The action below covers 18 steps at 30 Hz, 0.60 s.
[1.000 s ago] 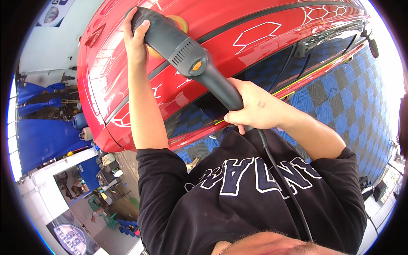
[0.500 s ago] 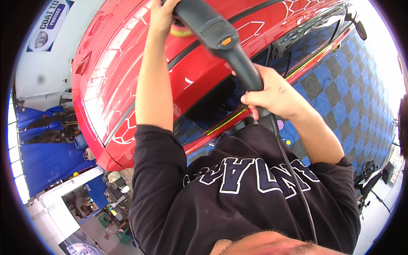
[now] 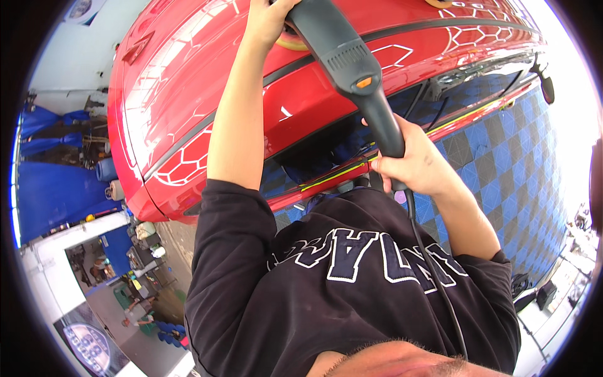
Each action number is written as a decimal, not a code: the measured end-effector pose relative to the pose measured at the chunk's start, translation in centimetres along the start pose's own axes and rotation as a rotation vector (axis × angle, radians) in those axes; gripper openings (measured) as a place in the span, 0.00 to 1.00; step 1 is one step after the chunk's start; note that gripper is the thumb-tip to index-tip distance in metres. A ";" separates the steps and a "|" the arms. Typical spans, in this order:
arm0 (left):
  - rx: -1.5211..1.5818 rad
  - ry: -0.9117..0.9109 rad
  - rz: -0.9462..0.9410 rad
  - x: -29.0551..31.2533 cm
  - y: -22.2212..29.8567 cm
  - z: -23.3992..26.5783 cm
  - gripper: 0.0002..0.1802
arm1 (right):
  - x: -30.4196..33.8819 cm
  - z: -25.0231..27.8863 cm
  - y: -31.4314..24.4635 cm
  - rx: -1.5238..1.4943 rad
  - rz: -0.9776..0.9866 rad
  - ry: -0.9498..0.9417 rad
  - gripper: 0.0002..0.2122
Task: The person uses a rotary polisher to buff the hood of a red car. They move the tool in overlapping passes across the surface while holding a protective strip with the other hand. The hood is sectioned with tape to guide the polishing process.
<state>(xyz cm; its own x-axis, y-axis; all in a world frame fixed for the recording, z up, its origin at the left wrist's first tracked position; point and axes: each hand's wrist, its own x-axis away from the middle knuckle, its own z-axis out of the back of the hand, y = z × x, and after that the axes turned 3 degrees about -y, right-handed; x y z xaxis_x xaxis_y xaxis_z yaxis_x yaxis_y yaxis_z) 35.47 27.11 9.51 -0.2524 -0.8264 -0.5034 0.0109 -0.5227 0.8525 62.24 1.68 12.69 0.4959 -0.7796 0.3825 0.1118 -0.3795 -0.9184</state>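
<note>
A dark grey power polisher [image 3: 342, 60] with an orange switch slants across the upper middle of the view. My right hand [image 3: 414, 157] wraps round its rear handle, thumb on the near side. At the top edge my left hand [image 3: 270, 22] grips the polisher's head; part of that hand is cut off by the frame. Below the head, the rim of a yellow pad [image 3: 291, 43] shows against the glossy red car [image 3: 282, 113]. Most of the pad is hidden by the tool and my hand. From the handle's end a black cord [image 3: 433, 251] runs down over my dark shirt.
The car's open door sill [image 3: 339, 174] and a side mirror [image 3: 548, 88] lie beyond my right arm. Blue and grey tiles [image 3: 502, 169] cover the floor. A blue curtain [image 3: 56, 198] and a cluttered bench [image 3: 147, 257] stand at the left, with a person [image 3: 135, 311] nearby.
The polisher and both hands have shifted right in the view, the pad slightly right along the car. My view has turned, so the surroundings sit differently. Both hands keep their hold.
</note>
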 end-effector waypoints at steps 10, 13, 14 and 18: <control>-0.092 0.236 -0.025 8.7 3.1 8.6 0.42 | -2.5 -5.9 -0.7 0.074 -0.026 -0.189 0.24; -0.039 0.295 0.093 10.9 5.4 9.8 0.38 | -3.0 -7.4 -0.6 0.089 -0.025 -0.239 0.24; -0.036 0.306 0.104 11.6 5.9 10.2 0.38 | -3.3 -7.9 -0.5 0.098 -0.031 -0.253 0.26; -0.051 0.374 0.114 14.1 6.2 12.8 0.38 | -4.0 -9.1 -1.0 0.160 -0.070 -0.324 0.26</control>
<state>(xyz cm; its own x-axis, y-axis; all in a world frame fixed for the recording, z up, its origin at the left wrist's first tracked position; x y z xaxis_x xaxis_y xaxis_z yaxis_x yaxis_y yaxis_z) 19.55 14.93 9.48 0.1226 -0.8940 -0.4310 0.0694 -0.4255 0.9023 52.28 0.66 13.03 0.7263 -0.5465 0.4168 0.2758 -0.3237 -0.9051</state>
